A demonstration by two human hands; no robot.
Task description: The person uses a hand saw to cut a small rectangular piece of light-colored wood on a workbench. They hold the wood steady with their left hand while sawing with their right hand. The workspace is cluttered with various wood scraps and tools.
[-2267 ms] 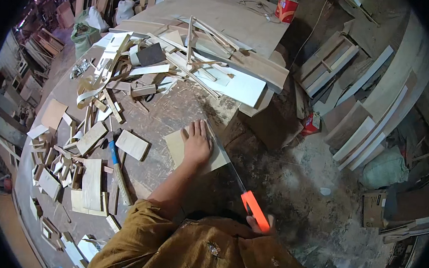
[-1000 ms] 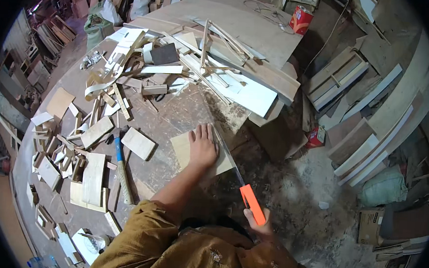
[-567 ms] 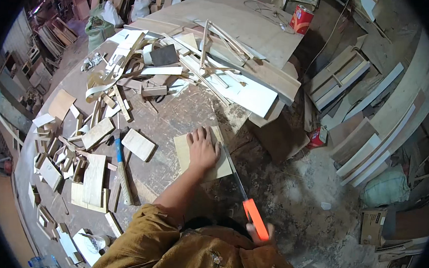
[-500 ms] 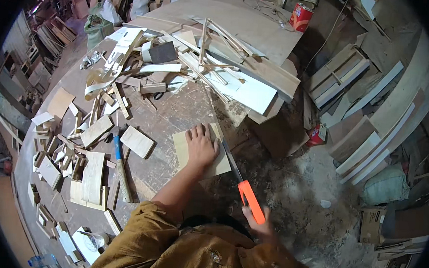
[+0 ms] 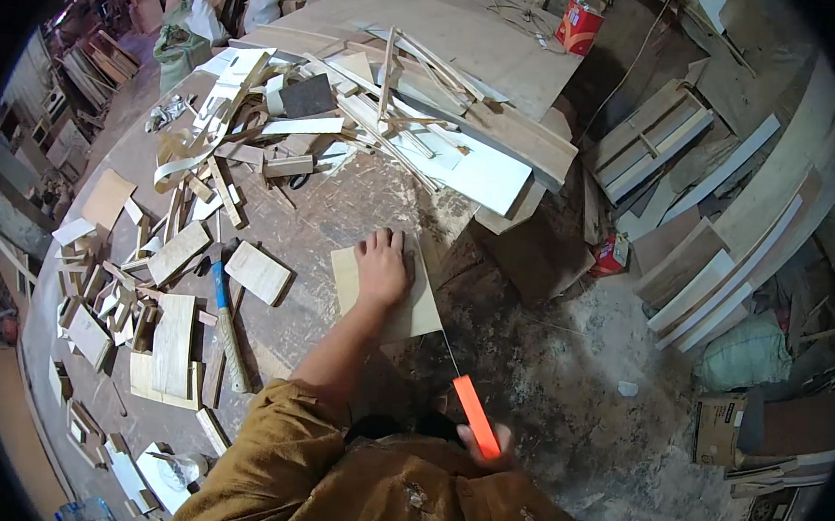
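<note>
Head view: thin pale board point(image 5: 420, 314) lies flat on the worn workbench point(image 5: 330, 201), directly beneath the left hand point(image 5: 383, 270). That hand is spread on top, palm down, fingers close together, pressing on the board without gripping it. Saw point(image 5: 469, 403) runs along the board's right side, blade seen nearly edge-on as a thin line; whether it sits in the wood or just beside it, cannot tell. Right hand point(image 5: 494, 447), partly hidden, is closed around the near end of the bright orange handle, nearer the body than the left. The two hands are well apart.

Left of the left hand: small pale block point(image 5: 259, 273), and just beside it a hammer point(image 5: 226, 329), blue band on its handle, head pointing away from the body. Farther left, a loose scatter of wood offcuts point(image 5: 95, 337), some stacked, some tilted.

Ahead of both hands: heap of thin strips and panels, with a long white panel point(image 5: 491, 179) and a dark flat piece point(image 5: 307, 96). Well beyond, a red can point(image 5: 579, 28) near a tangle of wire point(image 5: 508, 7).

Right of the right hand: stained floor point(image 5: 610, 419), then a cardboard box point(image 5: 717, 430) and, farther ahead, a pale sack point(image 5: 744, 361).
</note>
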